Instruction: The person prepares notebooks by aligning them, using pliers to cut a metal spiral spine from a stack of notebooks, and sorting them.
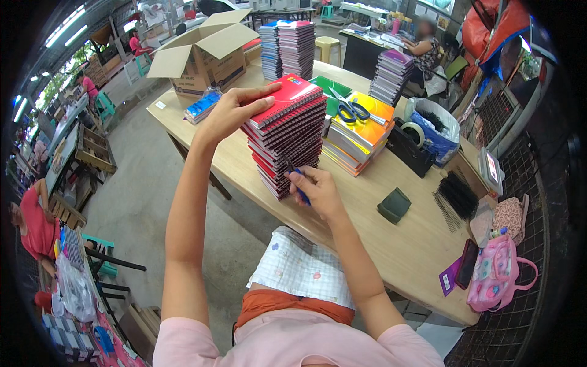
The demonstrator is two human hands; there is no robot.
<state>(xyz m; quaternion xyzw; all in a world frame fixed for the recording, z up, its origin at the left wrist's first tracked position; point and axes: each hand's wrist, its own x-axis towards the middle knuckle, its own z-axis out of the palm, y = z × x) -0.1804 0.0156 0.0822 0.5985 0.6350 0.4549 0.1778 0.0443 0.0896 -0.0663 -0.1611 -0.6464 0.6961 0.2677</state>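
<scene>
A tall stack of red spiral-bound notebooks (287, 137) stands in front of me, near the table's front edge, coil edges toward me and to the right. My left hand (235, 113) rests on its top cover, fingers stretched out flat. Lower down, my right hand (318, 191) is closed round the blue handles of small pliers (298, 178). Their dark jaws are at the coils partway down the stack; whether they grip a wire is too small to tell. Right of the stack, blue-handled scissors (351, 110) lie on a pile of yellow and orange notebooks (361, 137).
A cardboard box (208, 67) with raised flaps sits at the table's far left. More notebook stacks (296, 49) stand behind. Rightward are a tape dispenser (411, 147), a dark green block-shaped thing (394, 205), black binding coils (458, 196) and a pink bag (495, 275). Other people work farther off.
</scene>
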